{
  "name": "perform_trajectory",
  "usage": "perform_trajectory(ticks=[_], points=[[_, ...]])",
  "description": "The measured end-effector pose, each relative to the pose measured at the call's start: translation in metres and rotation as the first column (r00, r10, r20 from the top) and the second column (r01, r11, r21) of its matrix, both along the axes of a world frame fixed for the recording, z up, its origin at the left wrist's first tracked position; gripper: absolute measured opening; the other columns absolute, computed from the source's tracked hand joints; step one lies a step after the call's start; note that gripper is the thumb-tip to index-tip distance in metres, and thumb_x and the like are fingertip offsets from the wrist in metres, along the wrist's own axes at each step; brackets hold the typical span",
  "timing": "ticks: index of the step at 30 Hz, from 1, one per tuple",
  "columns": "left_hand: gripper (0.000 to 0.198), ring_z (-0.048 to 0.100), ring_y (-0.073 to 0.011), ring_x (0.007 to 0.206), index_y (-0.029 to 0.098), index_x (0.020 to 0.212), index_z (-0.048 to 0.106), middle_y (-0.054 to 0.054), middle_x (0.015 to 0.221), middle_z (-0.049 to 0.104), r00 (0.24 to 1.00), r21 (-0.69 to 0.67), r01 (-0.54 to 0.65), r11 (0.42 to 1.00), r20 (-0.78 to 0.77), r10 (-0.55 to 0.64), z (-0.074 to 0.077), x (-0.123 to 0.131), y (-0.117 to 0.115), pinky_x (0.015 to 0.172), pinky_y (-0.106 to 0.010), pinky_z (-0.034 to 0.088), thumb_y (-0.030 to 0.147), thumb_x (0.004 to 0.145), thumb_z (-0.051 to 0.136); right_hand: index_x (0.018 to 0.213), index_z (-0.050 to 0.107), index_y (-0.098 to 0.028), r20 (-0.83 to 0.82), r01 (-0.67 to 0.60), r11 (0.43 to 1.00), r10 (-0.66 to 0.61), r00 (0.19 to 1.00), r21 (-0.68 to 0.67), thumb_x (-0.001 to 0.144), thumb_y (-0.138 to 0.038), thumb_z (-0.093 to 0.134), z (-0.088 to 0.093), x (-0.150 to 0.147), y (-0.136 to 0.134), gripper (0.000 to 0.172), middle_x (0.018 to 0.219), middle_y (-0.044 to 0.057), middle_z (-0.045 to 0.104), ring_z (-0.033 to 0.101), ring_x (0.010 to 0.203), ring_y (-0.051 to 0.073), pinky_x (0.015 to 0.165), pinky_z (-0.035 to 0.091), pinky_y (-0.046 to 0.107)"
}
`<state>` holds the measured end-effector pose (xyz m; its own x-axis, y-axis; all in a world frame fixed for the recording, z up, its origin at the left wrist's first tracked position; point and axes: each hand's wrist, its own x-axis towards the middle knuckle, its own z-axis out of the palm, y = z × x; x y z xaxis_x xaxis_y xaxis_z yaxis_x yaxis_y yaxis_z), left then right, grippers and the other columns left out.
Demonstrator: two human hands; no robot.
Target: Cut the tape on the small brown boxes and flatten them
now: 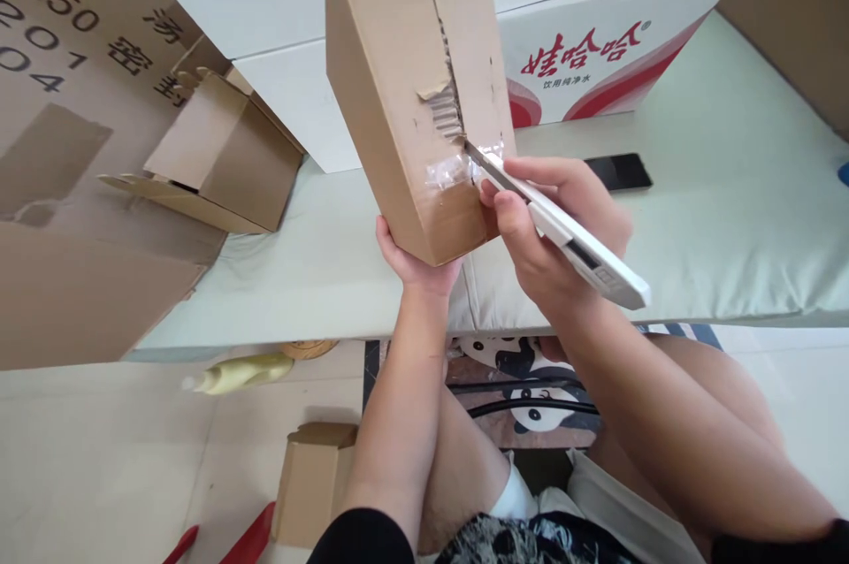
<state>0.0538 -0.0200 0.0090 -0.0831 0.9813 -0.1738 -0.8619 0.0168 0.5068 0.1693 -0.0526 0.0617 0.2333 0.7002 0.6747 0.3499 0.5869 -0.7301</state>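
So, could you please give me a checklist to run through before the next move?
1. Left grip supports the cardboard box from below: ok.
2. Right grip holds the utility knife: ok.
3. Blade extended, tip at the seam: ok.
4. Clear tape fully cut through: cannot tell.
5. Contents safe from the blade: cannot tell, hidden.
6. Phone apart from the knife: ok.

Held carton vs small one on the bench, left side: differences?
The held carton is raised on the left hand; the bench carton rests on the bench. The held carton shows clear tape and a torn patch; the bench carton has flaps jutting out. Both are brown cardboard.
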Motion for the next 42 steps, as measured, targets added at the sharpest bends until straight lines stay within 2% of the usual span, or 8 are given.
perform_trajectory(ticks=[16,23,25,27,30,33,38,42], points=[[0.075,0.059,-0.0398,0.135,0.02,0.137,0.058,-0.015,0.138,0.068,0.989,-0.146,-0.104,0.984,-0.117,0.088,-0.009,0.001,-0.004,0.1,-0.051,0.056,0.071,0.089,0.031,0.099,0.071,-0.027,0.191,-0.018,1.0,0.014,0.981,0.018,0.089,-0.017,0.065,-0.022,-0.008,-0.019,0.015,0.087,0.0,0.079,0.072,0.069,0.015,0.066,0.059,0.029],[0.066,0.059,-0.0352,0.135,0.028,0.135,0.06,-0.01,0.14,0.067,0.996,-0.111,-0.083,0.99,-0.028,0.081,-0.006,-0.008,-0.003,0.095,-0.048,0.058,0.071,0.09,0.038,0.072,0.06,-0.027,-0.271,0.055,0.977,0.003,0.962,0.204,0.086,-0.032,0.059,-0.021,0.038,-0.023,0.014,0.067,0.0,0.055,0.056,0.062,0.019,0.059,0.046,0.036],[0.066,0.06,-0.0349,0.133,0.028,0.132,0.062,-0.011,0.137,0.068,0.998,-0.091,-0.057,0.994,-0.02,0.056,-0.007,-0.011,-0.001,0.093,-0.046,0.058,0.072,0.088,0.041,0.07,0.053,-0.027,-0.285,0.047,0.999,-0.042,0.958,0.009,0.078,-0.027,0.063,-0.029,0.075,-0.018,0.012,0.073,0.002,0.052,0.06,0.076,0.023,0.074,0.051,0.042],[0.067,0.06,-0.0339,0.131,0.027,0.131,0.062,-0.012,0.135,0.069,1.0,-0.059,-0.02,0.998,-0.004,0.019,-0.008,-0.014,0.0,0.092,-0.044,0.058,0.073,0.086,0.046,0.084,0.054,-0.029,-0.078,0.134,0.919,-0.174,0.982,-0.37,0.081,-0.031,0.061,-0.044,0.114,-0.011,0.007,0.073,0.0,0.057,0.058,0.067,0.022,0.071,0.051,0.043],[0.064,0.062,-0.0314,0.125,0.028,0.13,0.062,-0.01,0.132,0.07,1.0,-0.046,-0.027,0.999,0.01,0.028,-0.008,-0.017,0.002,0.084,-0.04,0.058,0.071,0.085,0.051,0.106,0.061,-0.026,0.486,0.411,0.603,-0.043,0.873,-0.684,0.077,-0.035,0.063,-0.072,0.159,-0.003,0.03,0.081,0.006,0.067,0.061,0.067,0.026,0.071,0.051,0.046],[0.059,0.063,-0.0307,0.123,0.029,0.129,0.064,-0.009,0.13,0.07,0.995,-0.051,-0.092,0.994,-0.049,0.09,-0.007,-0.016,0.004,0.082,-0.037,0.057,0.066,0.084,0.057,0.116,0.067,-0.02,0.639,0.48,0.603,0.065,0.766,-0.637,0.078,-0.031,0.061,-0.089,0.173,0.0,0.04,0.103,0.018,0.071,0.068,0.095,0.036,0.088,0.053,0.055],[0.055,0.064,-0.03,0.124,0.025,0.123,0.069,-0.009,0.126,0.073,0.957,0.003,-0.21,0.978,-0.206,0.206,-0.007,-0.007,0.006,0.091,-0.036,0.056,0.062,0.085,0.06,0.111,0.07,-0.022,0.283,0.113,0.804,0.071,0.957,-0.583,0.09,-0.044,0.059,-0.076,0.142,0.001,0.032,0.111,0.015,0.073,0.071,0.102,0.03,0.097,0.057,0.054],[0.052,0.064,-0.0285,0.125,0.025,0.121,0.07,-0.008,0.127,0.073,0.911,0.066,-0.242,0.968,-0.329,0.25,-0.012,0.002,0.005,0.093,-0.034,0.054,0.058,0.081,0.069,0.132,0.059,-0.028,-0.208,-0.357,0.786,0.291,0.934,-0.505,0.089,-0.06,0.066,-0.064,0.106,0.01,0.054,0.127,0.011,0.072,0.073,0.107,0.025,0.094,0.061,0.048]])
